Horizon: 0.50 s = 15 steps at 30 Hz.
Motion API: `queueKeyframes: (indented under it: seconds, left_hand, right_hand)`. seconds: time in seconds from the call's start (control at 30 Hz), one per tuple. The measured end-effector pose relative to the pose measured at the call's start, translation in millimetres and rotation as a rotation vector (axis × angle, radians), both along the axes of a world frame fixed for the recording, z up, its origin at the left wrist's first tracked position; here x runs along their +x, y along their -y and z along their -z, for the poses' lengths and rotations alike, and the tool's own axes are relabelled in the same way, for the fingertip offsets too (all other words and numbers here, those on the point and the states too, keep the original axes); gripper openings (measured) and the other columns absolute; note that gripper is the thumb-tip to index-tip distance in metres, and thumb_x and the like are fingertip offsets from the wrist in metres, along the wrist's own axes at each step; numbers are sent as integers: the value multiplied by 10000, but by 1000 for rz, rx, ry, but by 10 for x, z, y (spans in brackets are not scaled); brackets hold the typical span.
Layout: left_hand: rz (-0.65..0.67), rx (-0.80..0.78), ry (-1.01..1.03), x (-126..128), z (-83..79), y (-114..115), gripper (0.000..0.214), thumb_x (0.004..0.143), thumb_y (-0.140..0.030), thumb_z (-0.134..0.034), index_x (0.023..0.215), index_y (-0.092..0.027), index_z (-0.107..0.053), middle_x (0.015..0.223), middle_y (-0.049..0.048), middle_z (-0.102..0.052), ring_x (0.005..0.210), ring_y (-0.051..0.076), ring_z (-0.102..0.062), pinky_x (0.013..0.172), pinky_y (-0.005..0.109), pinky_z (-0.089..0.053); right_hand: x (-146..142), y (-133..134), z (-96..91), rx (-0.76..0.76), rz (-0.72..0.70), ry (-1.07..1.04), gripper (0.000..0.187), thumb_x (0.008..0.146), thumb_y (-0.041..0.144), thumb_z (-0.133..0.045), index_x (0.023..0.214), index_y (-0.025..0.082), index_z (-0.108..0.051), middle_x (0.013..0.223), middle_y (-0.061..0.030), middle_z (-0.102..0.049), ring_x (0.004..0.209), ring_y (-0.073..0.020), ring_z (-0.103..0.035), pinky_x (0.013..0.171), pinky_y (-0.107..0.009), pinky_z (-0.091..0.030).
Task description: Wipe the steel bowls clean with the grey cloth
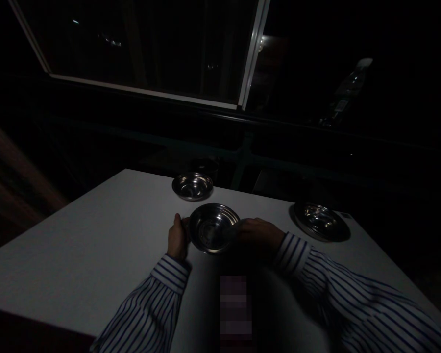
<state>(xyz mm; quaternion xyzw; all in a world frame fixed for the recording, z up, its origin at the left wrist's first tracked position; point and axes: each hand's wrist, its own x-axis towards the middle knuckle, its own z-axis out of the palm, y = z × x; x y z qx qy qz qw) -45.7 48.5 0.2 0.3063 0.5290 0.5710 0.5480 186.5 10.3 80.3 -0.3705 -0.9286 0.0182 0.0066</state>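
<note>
A shiny steel bowl [209,228] is tilted toward me over the white table. My left hand [177,239] grips its left rim, thumb up and fingers behind the wall. At the opposite rim is my right hand [259,231], its fingers closed and reaching over the bowl's edge. Something dark greyish, perhaps a cloth, shows at those fingertips inside the bowl; it is too dim to name. Behind, a second steel bowl [193,187] rests on the table. To the right sits another steel dish [321,222], which looks like a stack.
The white table [77,245] extends left and forward. Past its far edge are dark shelving and a white-framed window [143,93]. A clear plastic bottle [349,90] stands at the back right. A curtain-like cloth [18,176] hangs at the left. The room is very dark.
</note>
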Motion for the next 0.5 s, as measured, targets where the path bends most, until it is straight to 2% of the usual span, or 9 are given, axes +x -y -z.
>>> queueKeyframes:
  seconds: [0.1,0.17,0.27,0.33,0.5]
  left_hand:
    - [-1,-7,-40,-3,-20,30,601,735,-602,-380,854,-81,-656,564,40,-614,461,141,-519,466,264,-374]
    - [6,-10,-76,-8,-36,57,557,737,-585,-403,833,-100,-660,588,43,-632,498,154,-542,490,271,-387]
    - [24,-17,-133,-10,-70,93,502,731,-566,-439,786,-121,-664,593,44,-644,525,168,-555,502,277,-388]
    - [38,-19,-156,-5,-96,113,484,727,-562,-450,764,-128,-660,589,43,-645,520,170,-551,503,279,-390]
    - [72,-18,-157,22,-136,160,449,722,-545,-465,786,-136,-639,542,13,-599,473,150,-523,484,271,-398]
  right_hand:
    - [190,118,-50,-6,85,-410,227,845,194,-457,980,188,-639,991,-69,-649,921,-163,-563,816,-310,-441]
    - [254,190,-27,-62,253,-704,215,834,220,-453,924,183,-645,918,-65,-655,881,-160,-580,812,-308,-449]
    - [292,262,59,-182,542,-1054,195,746,318,-561,864,193,-652,869,-52,-670,842,-188,-604,786,-331,-470]
    - [314,289,125,-216,636,-1167,248,706,369,-592,867,191,-651,866,-52,-678,839,-202,-613,777,-342,-478]
    - [402,316,248,-244,712,-1268,343,670,453,-616,890,192,-651,889,-61,-687,857,-213,-622,794,-355,-481]
